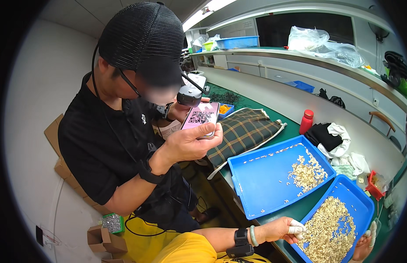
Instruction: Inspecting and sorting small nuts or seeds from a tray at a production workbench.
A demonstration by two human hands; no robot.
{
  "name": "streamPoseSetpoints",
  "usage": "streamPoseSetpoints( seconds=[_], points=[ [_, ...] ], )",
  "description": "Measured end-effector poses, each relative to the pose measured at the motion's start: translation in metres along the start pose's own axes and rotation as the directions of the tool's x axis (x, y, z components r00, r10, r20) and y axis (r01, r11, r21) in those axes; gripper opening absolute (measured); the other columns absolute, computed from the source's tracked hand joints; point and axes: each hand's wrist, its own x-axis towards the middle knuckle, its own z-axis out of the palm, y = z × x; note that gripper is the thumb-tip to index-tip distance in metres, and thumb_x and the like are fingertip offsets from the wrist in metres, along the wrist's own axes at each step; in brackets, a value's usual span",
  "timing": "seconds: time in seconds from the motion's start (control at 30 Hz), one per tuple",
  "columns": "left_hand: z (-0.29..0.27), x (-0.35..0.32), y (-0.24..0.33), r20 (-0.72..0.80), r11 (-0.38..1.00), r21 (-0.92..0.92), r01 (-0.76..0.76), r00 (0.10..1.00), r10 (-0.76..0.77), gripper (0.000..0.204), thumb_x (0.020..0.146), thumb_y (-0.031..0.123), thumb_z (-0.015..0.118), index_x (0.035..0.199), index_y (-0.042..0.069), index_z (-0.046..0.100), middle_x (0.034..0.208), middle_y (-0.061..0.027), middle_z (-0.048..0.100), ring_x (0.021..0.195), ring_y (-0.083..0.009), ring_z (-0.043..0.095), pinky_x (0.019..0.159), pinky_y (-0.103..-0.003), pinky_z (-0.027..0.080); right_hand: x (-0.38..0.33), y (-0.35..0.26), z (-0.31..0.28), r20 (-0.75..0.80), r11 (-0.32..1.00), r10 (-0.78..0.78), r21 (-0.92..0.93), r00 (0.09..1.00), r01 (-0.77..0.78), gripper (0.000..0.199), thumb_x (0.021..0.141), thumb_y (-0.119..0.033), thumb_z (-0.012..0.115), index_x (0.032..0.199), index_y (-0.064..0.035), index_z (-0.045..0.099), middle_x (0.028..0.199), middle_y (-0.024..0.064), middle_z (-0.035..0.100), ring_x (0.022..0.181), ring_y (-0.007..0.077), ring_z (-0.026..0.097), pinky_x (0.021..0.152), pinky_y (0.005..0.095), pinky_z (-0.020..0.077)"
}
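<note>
Where 2 blue trays (260,188) (362,206) stand, golden pieces (328,232) inside.

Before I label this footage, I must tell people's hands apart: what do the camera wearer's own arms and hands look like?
The left hand has white finger coverings; its bare forearm wears a pale green, ring-shaped bangle and a black strapped device. The right hand also has white finger coverings; its forearm lies largely out of view.

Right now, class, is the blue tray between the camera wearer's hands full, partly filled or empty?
Partly filled: small gold-coloured pieces cover much of the blue tray, but bare blue shows at its far end.
</note>
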Motion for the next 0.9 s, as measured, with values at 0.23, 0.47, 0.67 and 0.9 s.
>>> streamPoseSetpoints(
  seconds=[0.23, 0.47, 0.67, 0.9],
  points=[
    [-0.003, -0.003, 0.0, -0.023, 1.0, 0.013, 0.001, 1.0, 0.0, 0.024, 0.085, 0.015, 0.049, 0.105, 0.002, 0.053, 0.082, -0.0067, 0.061, 0.065, -0.0106, 0.058, 0.056, -0.021, 0.049, 0.0, -0.001, 0.007, -0.061, 1.0, 0.017, 0.01, 0.998, -0.016, 0.051, 0.083, -0.019, 0.044, 0.129, -0.0032, 0.029, 0.096, 0.0068, 0.051, 0.083, 0.0166, 0.047, 0.074, 0.0268, 0.0383],
    [-0.001, -0.004, 0.0, -0.026, 1.0, 0.022, 0.004, 1.0, -0.004, 0.025, 0.085, 0.016, 0.05, 0.105, 0.002, 0.053, 0.081, -0.0063, 0.061, 0.065, -0.0106, 0.058, 0.057, -0.021, 0.049, -0.003, -0.004, 0.007, -0.168, 0.999, 0.036, -0.025, 0.985, -0.041, 0.045, 0.084, -0.018, 0.042, 0.127, -0.0073, 0.034, 0.092, 0.0037, 0.052, 0.079, 0.0139, 0.047, 0.071, 0.025, 0.038],
    [-0.006, 0.0, -0.007, -0.014, 1.0, 0.002, -0.017, 1.0, 0.017, 0.024, 0.085, 0.016, 0.05, 0.105, 0.002, 0.054, 0.082, -0.0061, 0.061, 0.065, -0.0106, 0.058, 0.057, -0.021, 0.049, -0.002, -0.005, 0.011, -0.132, 0.998, 0.043, -0.043, 0.99, -0.049, 0.043, 0.085, -0.018, 0.041, 0.127, -0.0083, 0.035, 0.09, 0.0025, 0.053, 0.077, 0.0131, 0.047, 0.07, 0.0255, 0.0387],
    [-0.005, -0.001, -0.008, -0.01, 1.0, -0.016, -0.013, 1.0, 0.013, 0.024, 0.085, 0.016, 0.05, 0.105, 0.003, 0.054, 0.082, -0.0063, 0.061, 0.066, -0.0107, 0.059, 0.057, -0.02, 0.049, -0.003, -0.003, 0.006, -0.186, 0.995, 0.017, -0.088, 0.982, -0.034, 0.044, 0.085, -0.02, 0.041, 0.126, -0.0083, 0.035, 0.091, 0.0036, 0.054, 0.077, 0.013, 0.047, 0.069, 0.026, 0.0388]
  ],
)
